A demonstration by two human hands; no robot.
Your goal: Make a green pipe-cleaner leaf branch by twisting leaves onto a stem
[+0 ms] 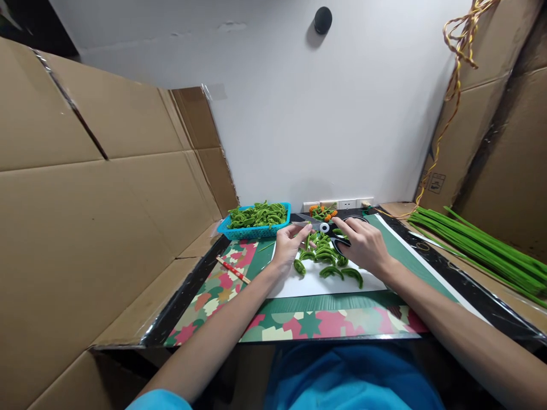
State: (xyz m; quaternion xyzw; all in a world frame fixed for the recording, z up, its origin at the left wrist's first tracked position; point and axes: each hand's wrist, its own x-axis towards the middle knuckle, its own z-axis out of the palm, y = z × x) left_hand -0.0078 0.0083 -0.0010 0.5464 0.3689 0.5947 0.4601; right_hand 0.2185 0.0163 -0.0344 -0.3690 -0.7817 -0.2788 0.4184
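My right hand (363, 242) grips a pair of scissors (325, 228) with black handles, its blades pointing left. My left hand (290, 245) is closed in a pinch close to the blades, with a bit of green pipe cleaner between thumb and finger. Whether the blades touch that piece I cannot tell. Below both hands, several bent and curled green pipe cleaner pieces (329, 272) lie on a white sheet (290, 291). Behind and to the left stands a blue plastic basket (252, 232) heaped with curled green pieces (258, 215).
Long straight green pipe cleaners (478, 247) lie at the right. Orange-and-green pieces (323, 213) sit at the back by a wall socket strip (348, 204). A red-and-wood stick (233, 269) rests on the patterned mat (209, 293). Cardboard walls (128, 205) flank the table.
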